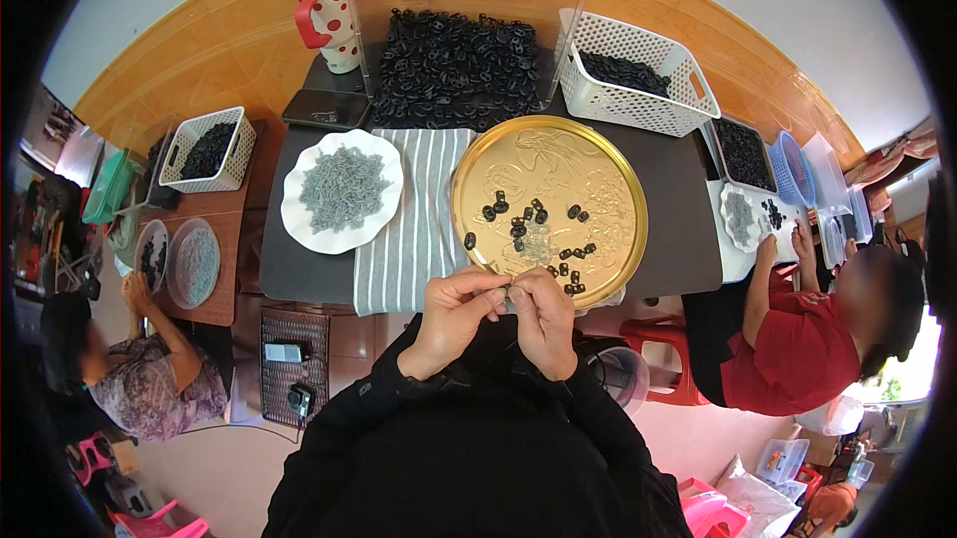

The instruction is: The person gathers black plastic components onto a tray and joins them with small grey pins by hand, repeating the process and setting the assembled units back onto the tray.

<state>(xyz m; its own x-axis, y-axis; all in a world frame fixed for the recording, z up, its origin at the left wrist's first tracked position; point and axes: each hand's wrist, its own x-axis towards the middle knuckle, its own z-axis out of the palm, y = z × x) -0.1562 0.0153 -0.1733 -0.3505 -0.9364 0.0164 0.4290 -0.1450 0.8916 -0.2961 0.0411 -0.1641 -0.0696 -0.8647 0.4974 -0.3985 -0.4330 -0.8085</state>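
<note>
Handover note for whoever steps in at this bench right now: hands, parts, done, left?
Left hand and right hand: fingertips pinched together over the near rim of the gold tray, holding a small piece between them; too small to tell what it is.
Parts: a few black pieces lie scattered in the tray. Grey pieces are heaped on the white plate, to the left. The bulk of the black stock fills the clear bin and the white basket behind.
Done: cannot tell finished pieces from raw ones.
Left: judging by the bin, most of the stock.
</note>
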